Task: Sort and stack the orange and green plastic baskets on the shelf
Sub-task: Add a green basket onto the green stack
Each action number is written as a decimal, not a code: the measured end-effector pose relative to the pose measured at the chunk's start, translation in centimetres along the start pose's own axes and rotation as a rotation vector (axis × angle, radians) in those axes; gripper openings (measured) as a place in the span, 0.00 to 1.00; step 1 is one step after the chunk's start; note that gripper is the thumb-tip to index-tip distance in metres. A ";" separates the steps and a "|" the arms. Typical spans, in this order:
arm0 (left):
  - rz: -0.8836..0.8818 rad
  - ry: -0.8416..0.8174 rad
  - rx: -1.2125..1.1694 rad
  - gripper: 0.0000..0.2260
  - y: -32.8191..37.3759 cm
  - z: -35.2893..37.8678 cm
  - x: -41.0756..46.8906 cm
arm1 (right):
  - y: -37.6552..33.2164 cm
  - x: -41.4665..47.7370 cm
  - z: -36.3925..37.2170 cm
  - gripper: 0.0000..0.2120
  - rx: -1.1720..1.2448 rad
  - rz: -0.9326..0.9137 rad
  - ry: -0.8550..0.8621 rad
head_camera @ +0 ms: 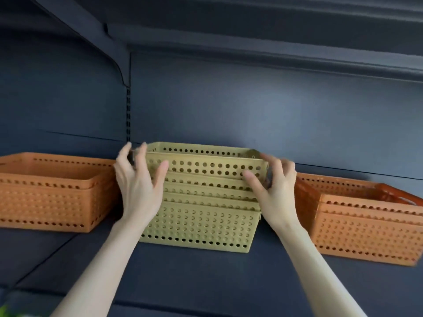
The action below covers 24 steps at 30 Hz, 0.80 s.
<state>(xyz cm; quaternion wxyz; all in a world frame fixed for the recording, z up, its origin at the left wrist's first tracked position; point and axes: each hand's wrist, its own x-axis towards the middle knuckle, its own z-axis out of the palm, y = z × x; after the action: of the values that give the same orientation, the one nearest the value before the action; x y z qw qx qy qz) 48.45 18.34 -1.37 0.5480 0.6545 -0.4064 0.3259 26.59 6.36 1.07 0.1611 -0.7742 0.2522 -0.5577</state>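
A stack of several nested green baskets (201,225) stands in the middle of the dark shelf (183,277). The top green basket (206,167) sits higher than the others, only partly nested. My left hand (139,186) holds its left end, with the thumb on the front wall and the fingers around the side. My right hand (272,186) holds its right end the same way. An orange basket stack (50,197) sits at the left. Another orange basket stack (366,227) sits at the right, turned at an angle.
The shelf's dark back panel (251,115) rises right behind the baskets. An upper shelf (251,30) on a slanted bracket (109,49) hangs overhead. Bare shelf surface lies in front of the stacks. Something green shows at the bottom left corner (4,311).
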 end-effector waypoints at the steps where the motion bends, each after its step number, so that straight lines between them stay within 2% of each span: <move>1: 0.046 0.023 0.058 0.23 0.1 0.5 -0.3 | 0.3 -0.1 0.2 0.20 -0.018 -0.015 0.004; 3: 0.163 0.025 0.132 0.16 1.0 1.3 -0.4 | 0.5 0.1 0.3 0.17 -0.027 -0.054 -0.017; 6: 0.292 -0.012 0.209 0.16 2.5 2.7 -0.1 | 1.0 0.5 0.6 0.15 -0.046 -0.091 -0.071; 10: 0.334 0.135 0.256 0.15 2.7 4.2 -0.3 | 1.8 0.5 1.2 0.15 -0.089 -0.114 -0.037; 13: 0.344 0.182 0.265 0.15 2.4 4.6 -0.3 | 1.9 0.4 1.6 0.15 -0.089 -0.096 -0.015; 17: 0.338 0.126 0.213 0.14 2.5 4.8 -0.8 | 1.7 0.0 1.7 0.18 -0.065 -0.091 -0.008; 21: 0.266 0.025 0.150 0.15 3.6 4.3 -1.7 | 2.1 -0.5 0.5 0.19 -0.015 -0.074 -0.079; 24: 0.261 -0.060 0.029 0.17 5.9 4.0 -3.1 | 3.0 -1.5 -1.6 0.21 0.022 -0.043 -0.084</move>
<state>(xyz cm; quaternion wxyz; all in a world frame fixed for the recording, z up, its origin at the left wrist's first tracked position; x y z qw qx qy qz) 41.76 14.55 -2.15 0.4790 0.6135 -0.4995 0.3803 24.06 4.78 -1.20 0.1678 -0.8005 0.2223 -0.5307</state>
